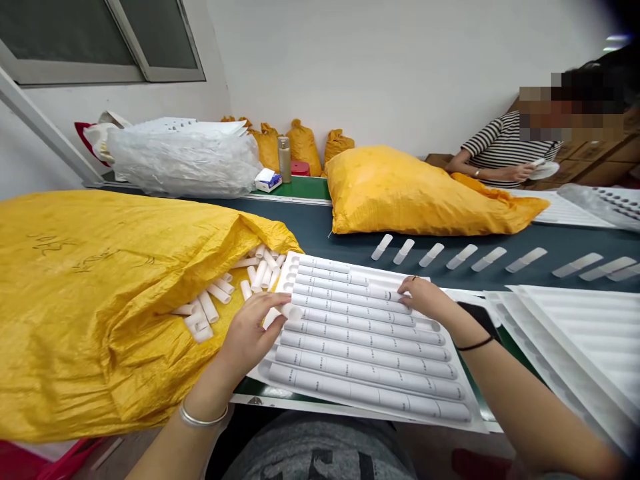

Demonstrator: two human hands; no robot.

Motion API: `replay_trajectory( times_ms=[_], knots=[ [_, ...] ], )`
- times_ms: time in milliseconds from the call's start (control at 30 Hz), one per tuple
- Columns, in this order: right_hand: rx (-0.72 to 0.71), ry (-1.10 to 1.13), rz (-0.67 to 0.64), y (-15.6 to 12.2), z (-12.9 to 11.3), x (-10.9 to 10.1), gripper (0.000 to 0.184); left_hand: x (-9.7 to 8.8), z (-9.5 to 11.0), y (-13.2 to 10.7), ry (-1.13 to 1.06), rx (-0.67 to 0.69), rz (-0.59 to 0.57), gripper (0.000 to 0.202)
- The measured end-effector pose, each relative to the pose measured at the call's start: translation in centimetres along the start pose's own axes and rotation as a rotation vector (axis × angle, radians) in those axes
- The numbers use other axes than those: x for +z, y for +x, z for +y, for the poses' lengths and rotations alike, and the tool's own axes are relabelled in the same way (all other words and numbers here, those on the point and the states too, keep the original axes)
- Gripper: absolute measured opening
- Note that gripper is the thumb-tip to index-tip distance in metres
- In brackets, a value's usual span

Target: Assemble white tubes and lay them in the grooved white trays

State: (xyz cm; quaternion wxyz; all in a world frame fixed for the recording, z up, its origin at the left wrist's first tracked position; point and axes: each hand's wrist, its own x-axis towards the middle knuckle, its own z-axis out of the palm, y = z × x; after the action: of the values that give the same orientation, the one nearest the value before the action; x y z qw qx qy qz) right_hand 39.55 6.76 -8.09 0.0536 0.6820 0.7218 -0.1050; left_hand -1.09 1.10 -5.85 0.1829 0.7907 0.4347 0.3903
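Note:
A white moulded tray (465,390) lies in front of me, its grooves filled with rows of white printed tubes (365,347). My left hand (253,333) is at the tray's left edge, fingers closed round a single white tube (287,310). My right hand (425,297) rests on the tubes in an upper row, fingers pressed on them. To the left, an open yellow sack (95,300) spills several loose white tubes (215,303) near my left hand.
A dark conveyor belt (320,233) carries a line of white tubes (465,257) to the right. A second yellow sack (410,190) lies beyond it. Stacked empty trays (585,347) sit at my right. A person in a striped shirt (505,150) works at the far right.

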Motion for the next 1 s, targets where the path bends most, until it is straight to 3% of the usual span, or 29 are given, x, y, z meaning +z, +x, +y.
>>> replay_trajectory(
  times_ms=[67, 167, 267, 367, 433, 567, 667, 767, 867, 1000],
  knots=[
    [0.022, -0.033, 0.036, -0.7, -0.8, -0.7, 0.015, 0.3, 0.8, -0.4, -0.131, -0.045, 0.035, 0.023],
    [0.010, 0.076, 0.143, -3.2, -3.7, -1.6, 0.019, 1.3, 1.8, -1.0, -0.547, -0.231, 0.172, 0.037],
    [-0.222, 0.657, 0.149, -6.3, -8.3, -1.8, 0.022, 2.8, 2.5, -1.1, -0.920, -0.370, 0.239, 0.049],
    [-0.376, 1.213, -0.020, -8.3, -12.2, -1.4, 0.031, 3.9, 3.1, -1.0, -0.943, -0.401, 0.206, 0.034],
    [-0.391, 1.344, -0.037, -8.8, -13.5, -1.2, 0.033, 4.0, 3.3, -0.9, -0.880, -0.405, 0.193, 0.029],
    [-0.505, 1.152, 0.217, -8.9, -13.5, -1.1, 0.028, 3.5, 3.5, -0.8, -0.808, -0.416, 0.213, 0.031],
    [-0.608, 0.945, 0.355, -9.0, -13.3, -1.5, 0.032, 3.0, 3.5, -0.9, -0.725, -0.435, 0.162, 0.032],
    [-0.720, 0.797, 0.398, -9.2, -13.4, -2.1, 0.034, 2.4, 3.6, -0.8, -0.566, -0.428, 0.009, 0.030],
    [-0.698, 0.730, 0.421, -9.0, -13.6, -2.3, 0.031, 2.0, 3.8, -0.6, -0.413, -0.325, -0.119, 0.028],
    [-0.611, 0.716, 0.378, -8.6, -13.8, -1.9, 0.026, 2.1, 3.9, -0.5, -0.288, -0.111, -0.099, 0.030]
  ],
)
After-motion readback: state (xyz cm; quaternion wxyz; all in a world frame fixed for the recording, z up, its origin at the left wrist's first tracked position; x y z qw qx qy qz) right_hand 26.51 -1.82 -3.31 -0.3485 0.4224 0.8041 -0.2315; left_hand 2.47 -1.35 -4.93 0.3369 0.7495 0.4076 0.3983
